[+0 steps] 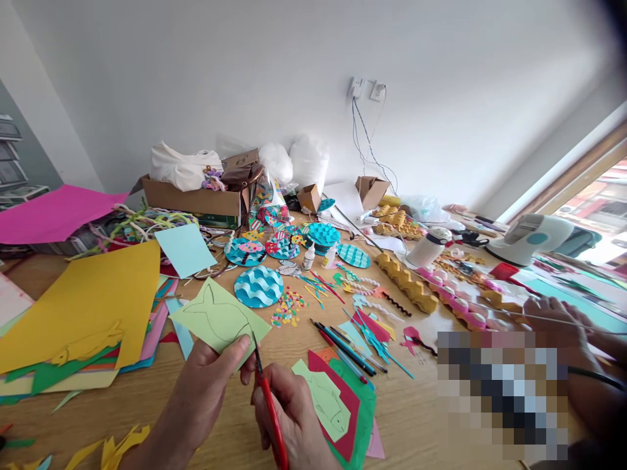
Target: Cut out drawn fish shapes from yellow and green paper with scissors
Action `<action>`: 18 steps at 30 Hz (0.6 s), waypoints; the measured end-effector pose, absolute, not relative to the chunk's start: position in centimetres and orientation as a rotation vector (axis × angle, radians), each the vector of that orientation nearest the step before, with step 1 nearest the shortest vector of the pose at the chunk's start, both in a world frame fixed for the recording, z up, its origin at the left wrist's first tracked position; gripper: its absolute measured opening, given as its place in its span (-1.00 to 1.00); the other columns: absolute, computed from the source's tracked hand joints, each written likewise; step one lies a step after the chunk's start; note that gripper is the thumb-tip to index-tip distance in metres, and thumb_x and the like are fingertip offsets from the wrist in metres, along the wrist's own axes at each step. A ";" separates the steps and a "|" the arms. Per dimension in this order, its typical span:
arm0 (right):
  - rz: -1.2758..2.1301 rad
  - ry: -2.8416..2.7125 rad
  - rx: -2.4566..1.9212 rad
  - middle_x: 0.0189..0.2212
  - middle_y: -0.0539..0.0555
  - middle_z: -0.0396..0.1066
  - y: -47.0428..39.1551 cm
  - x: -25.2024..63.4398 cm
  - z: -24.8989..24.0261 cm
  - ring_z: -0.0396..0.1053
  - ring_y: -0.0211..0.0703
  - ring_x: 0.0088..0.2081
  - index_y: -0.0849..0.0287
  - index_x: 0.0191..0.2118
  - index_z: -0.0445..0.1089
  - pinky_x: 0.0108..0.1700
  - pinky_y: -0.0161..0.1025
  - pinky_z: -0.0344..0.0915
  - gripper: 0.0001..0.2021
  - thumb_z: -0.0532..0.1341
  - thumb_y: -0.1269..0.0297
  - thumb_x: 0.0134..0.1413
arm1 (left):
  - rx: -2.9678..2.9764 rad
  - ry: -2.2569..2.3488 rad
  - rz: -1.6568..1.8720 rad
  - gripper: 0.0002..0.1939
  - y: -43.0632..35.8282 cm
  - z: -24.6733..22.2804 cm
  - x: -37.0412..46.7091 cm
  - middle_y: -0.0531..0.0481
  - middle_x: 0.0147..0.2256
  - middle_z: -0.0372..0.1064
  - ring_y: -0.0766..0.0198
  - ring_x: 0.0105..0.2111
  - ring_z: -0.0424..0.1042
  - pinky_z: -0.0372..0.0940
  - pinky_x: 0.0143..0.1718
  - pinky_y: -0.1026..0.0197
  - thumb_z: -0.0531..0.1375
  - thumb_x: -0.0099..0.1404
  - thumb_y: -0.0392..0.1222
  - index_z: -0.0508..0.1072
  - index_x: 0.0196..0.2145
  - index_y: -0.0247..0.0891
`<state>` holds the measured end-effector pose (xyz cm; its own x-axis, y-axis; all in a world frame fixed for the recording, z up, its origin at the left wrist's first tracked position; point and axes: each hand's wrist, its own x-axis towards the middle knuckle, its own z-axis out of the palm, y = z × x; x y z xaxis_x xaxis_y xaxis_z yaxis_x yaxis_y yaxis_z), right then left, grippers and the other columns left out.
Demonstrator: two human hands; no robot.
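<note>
At lower centre, the right hand (292,408) grips red-handled scissors (270,405), blades at the right part of the light-green paper (213,320) that the left hand (208,378) pinches, thumb on top. The thumb lies just beside the blades, so a slip could nick it; a flexing sheet could skew the cut across the drawn fish outline (228,316). Right of centre, loose pencils (349,350) could roll if bumped.

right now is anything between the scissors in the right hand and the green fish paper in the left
Nothing visible: the right hand holds the red-handled scissors with their blades at the edge of the light green paper. The left hand grips that paper, its thumb beside the blades.
</note>
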<state>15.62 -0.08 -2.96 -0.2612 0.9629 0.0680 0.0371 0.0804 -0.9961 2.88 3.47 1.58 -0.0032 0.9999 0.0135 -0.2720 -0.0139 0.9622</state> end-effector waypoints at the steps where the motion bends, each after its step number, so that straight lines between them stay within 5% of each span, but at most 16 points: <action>1: 1.312 -1.476 -1.058 -0.64 -0.13 0.00 -0.1 15.6 -2.9 -0.03 -0.36 -0.59 0.17 -0.46 0.20 -0.58 -0.38 -0.08 -0.50 0.02 -0.21 0.21 | 1.007 0.997 1.333 -0.81 3.4 1.6 2.9 0.16 -0.68 0.30 0.35 -0.64 0.24 0.22 -0.62 0.33 0.25 0.07 -0.19 0.38 -0.64 -0.21; 18: 1.341 -1.436 -1.072 -0.71 -0.15 0.05 -0.1 15.4 -2.2 -0.02 -0.37 -0.64 0.19 -0.44 0.25 -0.59 -0.40 -0.05 -0.53 0.06 -0.17 0.21 | 1.020 0.979 1.254 -0.72 3.1 1.4 2.8 0.15 -0.68 0.25 0.33 -0.62 0.23 0.19 -0.56 0.30 0.23 0.12 -0.17 0.33 -0.69 -0.19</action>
